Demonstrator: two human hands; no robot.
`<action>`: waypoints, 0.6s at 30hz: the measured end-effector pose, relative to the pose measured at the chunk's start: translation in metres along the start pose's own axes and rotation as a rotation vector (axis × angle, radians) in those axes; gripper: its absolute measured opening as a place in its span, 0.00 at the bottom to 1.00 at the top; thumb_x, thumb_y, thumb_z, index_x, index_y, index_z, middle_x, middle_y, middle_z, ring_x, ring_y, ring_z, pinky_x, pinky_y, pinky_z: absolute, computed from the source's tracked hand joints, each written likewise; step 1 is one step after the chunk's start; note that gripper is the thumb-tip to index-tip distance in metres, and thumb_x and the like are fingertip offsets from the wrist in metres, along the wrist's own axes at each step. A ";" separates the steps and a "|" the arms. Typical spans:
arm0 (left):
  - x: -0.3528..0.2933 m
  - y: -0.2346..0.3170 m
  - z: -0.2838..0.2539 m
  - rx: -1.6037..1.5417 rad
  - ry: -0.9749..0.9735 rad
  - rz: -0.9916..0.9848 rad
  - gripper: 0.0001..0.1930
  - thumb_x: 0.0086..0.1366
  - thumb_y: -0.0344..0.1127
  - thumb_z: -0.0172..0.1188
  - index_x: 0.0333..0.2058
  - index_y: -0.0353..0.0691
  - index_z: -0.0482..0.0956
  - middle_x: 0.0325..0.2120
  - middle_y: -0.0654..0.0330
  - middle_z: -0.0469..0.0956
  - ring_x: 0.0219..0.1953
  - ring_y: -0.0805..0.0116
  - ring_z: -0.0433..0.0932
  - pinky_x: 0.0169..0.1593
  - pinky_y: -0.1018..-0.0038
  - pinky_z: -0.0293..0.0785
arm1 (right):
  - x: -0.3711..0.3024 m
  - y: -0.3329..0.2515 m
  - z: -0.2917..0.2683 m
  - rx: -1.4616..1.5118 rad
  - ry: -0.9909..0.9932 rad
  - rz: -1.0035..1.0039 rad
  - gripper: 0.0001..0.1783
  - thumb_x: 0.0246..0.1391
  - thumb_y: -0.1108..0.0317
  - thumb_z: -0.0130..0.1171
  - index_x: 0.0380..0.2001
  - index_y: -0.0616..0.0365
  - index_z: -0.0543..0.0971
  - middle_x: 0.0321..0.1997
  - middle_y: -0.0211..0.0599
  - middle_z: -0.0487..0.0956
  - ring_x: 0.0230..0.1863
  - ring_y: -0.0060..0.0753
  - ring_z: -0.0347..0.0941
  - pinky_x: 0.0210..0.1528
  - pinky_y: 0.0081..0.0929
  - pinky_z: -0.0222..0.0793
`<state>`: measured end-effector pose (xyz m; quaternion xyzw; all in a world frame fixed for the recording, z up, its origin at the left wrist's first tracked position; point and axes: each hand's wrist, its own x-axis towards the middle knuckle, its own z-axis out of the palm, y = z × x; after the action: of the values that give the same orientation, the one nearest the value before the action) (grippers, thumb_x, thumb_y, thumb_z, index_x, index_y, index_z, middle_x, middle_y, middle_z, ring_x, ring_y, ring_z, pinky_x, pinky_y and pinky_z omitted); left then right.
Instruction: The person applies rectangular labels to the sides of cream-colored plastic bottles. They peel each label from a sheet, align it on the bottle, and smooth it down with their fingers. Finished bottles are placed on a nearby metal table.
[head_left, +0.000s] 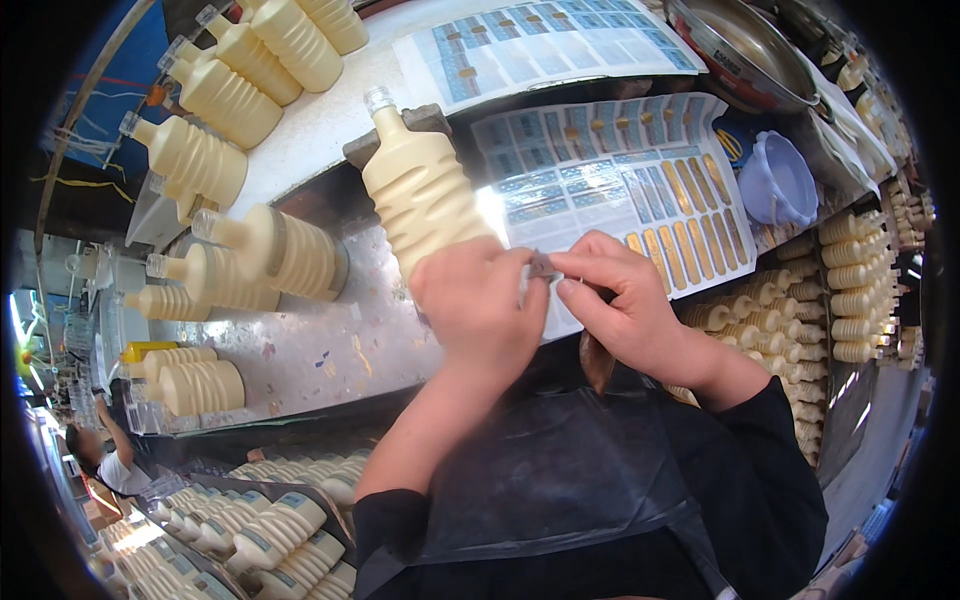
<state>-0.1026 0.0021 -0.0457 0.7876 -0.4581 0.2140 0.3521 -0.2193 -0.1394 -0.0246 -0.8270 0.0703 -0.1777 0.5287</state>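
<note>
My left hand point(480, 305), slightly smeared by motion, is closed at the near end of a cream ribbed bottle point(425, 190). The bottle lies with its clear neck pointing away, propped on a dark notched block point(425, 118). Between both hands is a small grey strip point(541, 265), pinched by the fingertips. My right hand point(620, 295) is also closed, and a brown, pointed, blade-like piece point(597, 362) sticks out below its palm; its kind is unclear. Just beyond the right hand lies a label sheet point(590, 205) with blue and gold stickers.
Another label sheet point(560, 50) lies at the back. A metal basin point(745, 45) and lavender bucket point(783, 180) stand at the right. Several cream bottles point(290, 255) occupy the table's left side, with more racked at the lower left and right. A person point(110, 465) is at far left.
</note>
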 end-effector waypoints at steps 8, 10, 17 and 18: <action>0.026 -0.040 -0.019 -0.759 0.165 -0.565 0.04 0.65 0.27 0.67 0.37 0.35 0.83 0.35 0.63 0.77 0.40 0.73 0.75 0.48 0.76 0.70 | 0.070 0.019 0.014 0.589 -0.263 0.433 0.17 0.61 0.66 0.65 0.52 0.61 0.81 0.43 0.29 0.81 0.34 0.14 0.73 0.37 0.17 0.69; 0.033 -0.054 -0.015 -0.945 0.240 -0.694 0.04 0.68 0.28 0.65 0.38 0.34 0.82 0.36 0.66 0.77 0.40 0.78 0.73 0.48 0.76 0.70 | 0.087 0.022 0.021 0.646 -0.253 0.451 0.09 0.63 0.67 0.64 0.43 0.59 0.82 0.30 0.23 0.78 0.26 0.11 0.69 0.28 0.13 0.64; 0.041 -0.094 0.005 -0.887 0.303 -0.808 0.05 0.70 0.30 0.65 0.40 0.35 0.83 0.34 0.70 0.77 0.37 0.83 0.72 0.45 0.81 0.69 | 0.142 0.030 0.027 0.415 -0.126 0.350 0.07 0.65 0.66 0.62 0.39 0.59 0.82 0.26 0.19 0.75 0.26 0.07 0.66 0.28 0.12 0.61; 0.041 -0.094 0.004 -0.918 0.309 -0.847 0.05 0.70 0.29 0.64 0.41 0.34 0.83 0.36 0.67 0.79 0.39 0.81 0.74 0.47 0.80 0.70 | 0.147 0.032 0.029 0.354 -0.120 0.332 0.07 0.65 0.66 0.62 0.39 0.59 0.82 0.27 0.18 0.76 0.26 0.07 0.66 0.28 0.12 0.62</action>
<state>-0.0008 0.0068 -0.0549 0.6294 -0.0966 -0.0504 0.7694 -0.0697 -0.1737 -0.0320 -0.7076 0.1413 -0.0485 0.6906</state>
